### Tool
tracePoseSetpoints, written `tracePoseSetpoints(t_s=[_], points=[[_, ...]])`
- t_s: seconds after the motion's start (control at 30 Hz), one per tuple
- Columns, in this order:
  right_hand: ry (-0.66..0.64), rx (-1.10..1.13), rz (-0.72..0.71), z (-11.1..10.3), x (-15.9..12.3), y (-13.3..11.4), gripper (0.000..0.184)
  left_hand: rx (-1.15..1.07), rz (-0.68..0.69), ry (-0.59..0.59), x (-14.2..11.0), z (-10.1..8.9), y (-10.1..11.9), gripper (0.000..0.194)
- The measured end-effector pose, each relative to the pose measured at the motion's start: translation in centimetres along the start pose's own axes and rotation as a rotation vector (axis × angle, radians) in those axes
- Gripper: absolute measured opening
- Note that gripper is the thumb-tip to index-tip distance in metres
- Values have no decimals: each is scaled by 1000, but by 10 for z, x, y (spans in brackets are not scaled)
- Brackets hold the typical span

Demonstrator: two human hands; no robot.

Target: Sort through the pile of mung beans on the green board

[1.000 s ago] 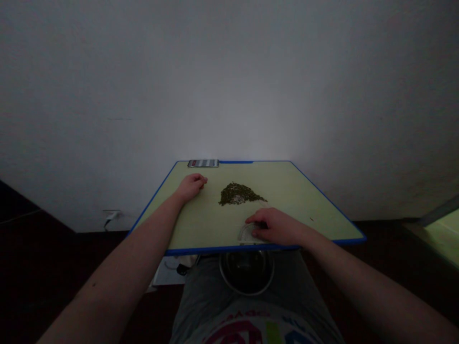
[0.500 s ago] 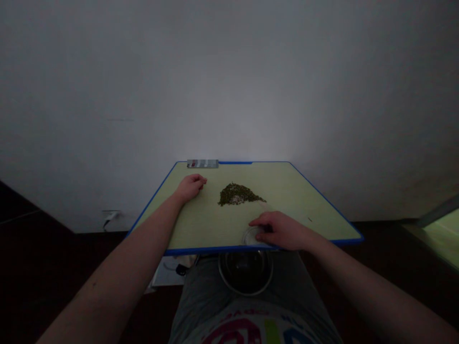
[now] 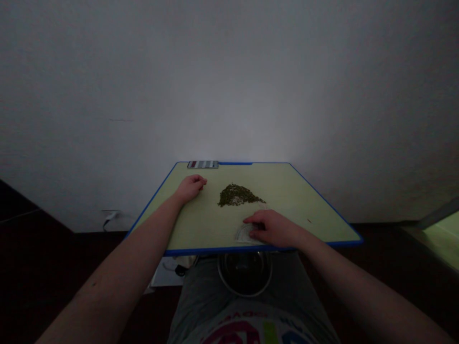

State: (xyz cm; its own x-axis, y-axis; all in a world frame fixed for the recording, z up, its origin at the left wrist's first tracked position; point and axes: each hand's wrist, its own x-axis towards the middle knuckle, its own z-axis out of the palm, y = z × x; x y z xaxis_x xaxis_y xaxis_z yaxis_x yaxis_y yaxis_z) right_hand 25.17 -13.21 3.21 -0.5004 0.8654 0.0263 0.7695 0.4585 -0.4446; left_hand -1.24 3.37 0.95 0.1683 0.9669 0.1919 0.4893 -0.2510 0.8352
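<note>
A pale green board with a blue rim (image 3: 304, 200) lies across my lap. A pile of small dark green grains (image 3: 238, 195) sits near its middle. My left hand (image 3: 190, 186) rests on the board left of the pile, fingers curled in loosely, and I see nothing in it. My right hand (image 3: 274, 228) lies near the board's front edge, fingers curled over a small clear round dish (image 3: 244, 232) and touching it. What the fingertips pinch is too small to name.
A metal bowl (image 3: 245, 273) sits in my lap just below the board's front edge. A phone (image 3: 202, 164) lies at the board's far left edge. A plain wall stands behind. A socket with a cable (image 3: 109, 216) is low on the left.
My right hand shifted slightly left and back over the clear dish near the front edge. The left hand and the pile have not moved.
</note>
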Motion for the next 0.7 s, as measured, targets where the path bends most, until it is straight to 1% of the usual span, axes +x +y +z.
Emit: tracePoseSetpoints(t_s=[0.13, 0.23, 0.43, 0.57, 0.7], points=[[-6, 18, -14, 0, 3, 1, 38, -11, 11, -18, 5, -1, -7, 28], [-12, 62, -14, -1, 3, 5, 37, 3, 24, -5, 8, -1, -11, 28], [-42, 96, -34, -7, 2, 10, 36, -57, -6, 32, 9, 1, -9, 26], [-32, 80, -31, -13, 2, 16, 34, -140, -40, 86, 10, 4, -8, 24], [8, 11, -24, -17, 1, 29, 36, -167, -56, 133, 13, 7, -9, 25]])
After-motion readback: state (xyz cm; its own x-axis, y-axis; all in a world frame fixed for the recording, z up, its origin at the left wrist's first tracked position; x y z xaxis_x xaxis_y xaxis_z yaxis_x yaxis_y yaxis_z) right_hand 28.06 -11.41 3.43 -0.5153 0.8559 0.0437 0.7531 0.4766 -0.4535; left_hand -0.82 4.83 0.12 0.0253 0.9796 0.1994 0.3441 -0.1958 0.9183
